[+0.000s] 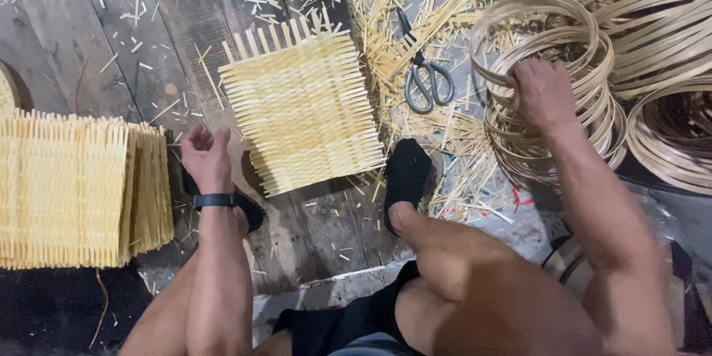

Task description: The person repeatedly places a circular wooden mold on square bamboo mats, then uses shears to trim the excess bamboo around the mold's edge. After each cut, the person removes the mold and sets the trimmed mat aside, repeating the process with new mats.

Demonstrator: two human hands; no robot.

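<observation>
- Person is sitting low on a dark plank floor (311, 230), camera looking down over both bare arms and a bent knee
- Right hand (541, 93) is reaching out to a stack of thin bamboo hoops (549, 37), fingers curling over the near rim of the top rings; grip looks closed on the hoops, though the fingertips are hidden behind the strips
- That hoop stack is sitting at upper right, just beside the scissors (426, 78) and touching a second, larger pile of hoops (653, 22) further right
- Left hand (206, 156) is resting low near the floor between the two woven pieces, fingers loosely curled, holding nothing visible; cannot tell if the fingertips are touching the boards
- Black band (215, 199) is sitting on the left wrist
- Woven bamboo mat (304, 115) is lying flat on the floor in the middle, slightly tilted, loose stake ends sticking out along its far edge; it is just right of the left hand, not touching it
- Stack of finished woven mats (74, 189) is lying at far left, near the left forearm
- Foot in a black sock (406, 174) is planted just beside the mat's lower right corner
- Scissors are lying open-handled on a litter of bamboo offcuts (393, 22) between mat and hoops
</observation>
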